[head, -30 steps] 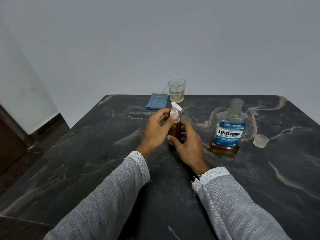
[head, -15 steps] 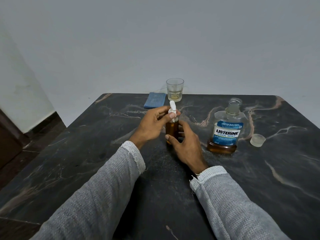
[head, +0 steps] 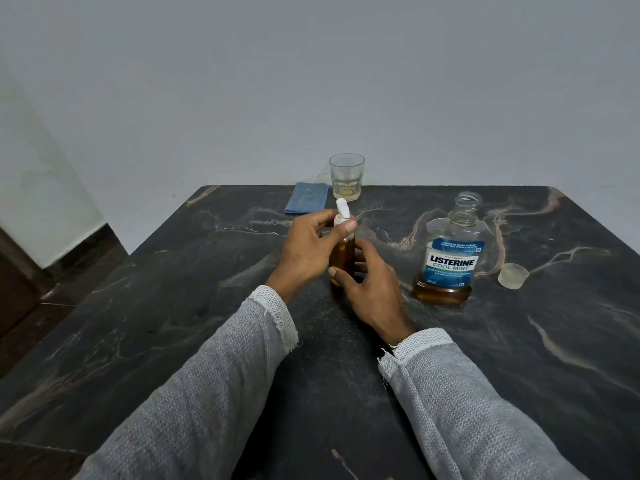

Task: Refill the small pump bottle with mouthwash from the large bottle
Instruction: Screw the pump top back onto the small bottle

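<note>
The small pump bottle (head: 343, 256), filled with amber liquid, stands upright at the middle of the dark marble table (head: 173, 323). Its white pump head (head: 343, 211) sits on top, nozzle pointing away from me. My left hand (head: 308, 247) pinches the pump collar with thumb and fingers. My right hand (head: 367, 289) wraps around the bottle's lower body from the right. To the right stands the large Listerine bottle (head: 450, 258), uncapped, with a low layer of amber liquid at its bottom. Its clear cap (head: 513, 276) lies on the table beside it.
A drinking glass (head: 346, 176) with a little yellowish liquid stands at the table's far edge, next to a folded blue cloth (head: 306, 201). A pale wall rises behind the table. Floor and a dark door edge show at the left.
The pump nozzle has turned from pointing right to pointing away from me, as my left hand twisted the pump head. The right hand keeps its hold on the bottle body.
</note>
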The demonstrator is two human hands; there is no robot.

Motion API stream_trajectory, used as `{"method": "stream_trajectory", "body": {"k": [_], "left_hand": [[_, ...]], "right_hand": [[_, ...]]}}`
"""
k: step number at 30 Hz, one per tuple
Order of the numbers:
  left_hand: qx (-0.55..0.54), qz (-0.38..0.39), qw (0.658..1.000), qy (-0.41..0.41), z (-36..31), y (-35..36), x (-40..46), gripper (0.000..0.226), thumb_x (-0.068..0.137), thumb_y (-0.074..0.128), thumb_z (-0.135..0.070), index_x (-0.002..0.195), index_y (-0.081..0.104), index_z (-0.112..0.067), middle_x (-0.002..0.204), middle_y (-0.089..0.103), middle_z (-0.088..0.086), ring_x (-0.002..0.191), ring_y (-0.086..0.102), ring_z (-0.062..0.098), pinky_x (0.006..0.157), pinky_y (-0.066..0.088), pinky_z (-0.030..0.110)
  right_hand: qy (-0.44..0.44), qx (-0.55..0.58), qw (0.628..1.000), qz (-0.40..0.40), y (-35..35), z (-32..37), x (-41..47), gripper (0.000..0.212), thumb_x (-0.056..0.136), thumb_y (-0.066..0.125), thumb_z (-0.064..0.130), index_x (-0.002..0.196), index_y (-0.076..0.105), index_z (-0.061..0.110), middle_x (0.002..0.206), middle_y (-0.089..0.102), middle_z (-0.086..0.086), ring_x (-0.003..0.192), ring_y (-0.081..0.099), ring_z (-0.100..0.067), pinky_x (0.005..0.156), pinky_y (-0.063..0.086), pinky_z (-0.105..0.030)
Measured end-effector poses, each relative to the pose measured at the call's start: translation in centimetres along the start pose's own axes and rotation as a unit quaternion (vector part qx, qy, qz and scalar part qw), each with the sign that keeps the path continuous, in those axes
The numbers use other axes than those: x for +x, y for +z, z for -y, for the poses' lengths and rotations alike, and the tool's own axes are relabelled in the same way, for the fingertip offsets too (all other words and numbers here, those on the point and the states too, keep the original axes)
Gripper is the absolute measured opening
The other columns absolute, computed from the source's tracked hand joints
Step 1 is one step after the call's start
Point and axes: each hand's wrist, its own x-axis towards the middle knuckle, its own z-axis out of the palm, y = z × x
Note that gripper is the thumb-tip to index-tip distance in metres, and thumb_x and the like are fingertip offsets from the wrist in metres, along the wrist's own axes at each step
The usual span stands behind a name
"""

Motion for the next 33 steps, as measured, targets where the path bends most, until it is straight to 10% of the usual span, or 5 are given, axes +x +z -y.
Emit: {"method": "stream_trajectory", "body": {"k": [12, 23, 33], "left_hand": [[-0.021, 0.083, 0.996, 0.018, 0.2, -1.2, 0.4, 0.015, 0.094, 0.06, -0.019, 0.104, 0.071, -0.017, 0.106, 0.074, -0.004, 0.106, 0.066, 0.009, 0.1, 0.05, 0.035], [-0.058, -0.055, 0.997, -0.019, 2.0, -0.7, -2.6, 0.047, 0.091, 0.064, -0.027, 0.136, 0.051, -0.021, 0.134, 0.058, -0.007, 0.123, 0.054, 0.005, 0.104, 0.046, 0.033], [-0.07, -0.133, 0.989, 0.012, 0.9, -0.3, -6.4, 0.027, 0.092, 0.062, -0.011, 0.119, 0.06, -0.015, 0.11, 0.065, -0.008, 0.1, 0.064, 0.001, 0.083, 0.05, 0.015]], "right_hand": [[0.0, -0.009, 1.0, 0.013, 0.0, -0.2, 0.2, 0.051, 0.086, 0.07, 0.031, 0.131, 0.047, 0.024, 0.129, 0.061, 0.001, 0.104, 0.054, -0.003, 0.084, 0.044, -0.021], [0.016, 0.033, 0.999, -0.002, -0.1, -0.1, -0.1, 0.059, 0.08, 0.077, 0.025, 0.132, 0.049, 0.022, 0.126, 0.06, 0.004, 0.104, 0.054, -0.003, 0.09, 0.048, -0.023], [0.009, 0.004, 0.999, -0.049, -0.8, 0.5, -1.4, 0.062, 0.083, 0.072, 0.038, 0.134, 0.042, 0.023, 0.13, 0.05, 0.001, 0.116, 0.048, -0.008, 0.091, 0.039, -0.018]]}}
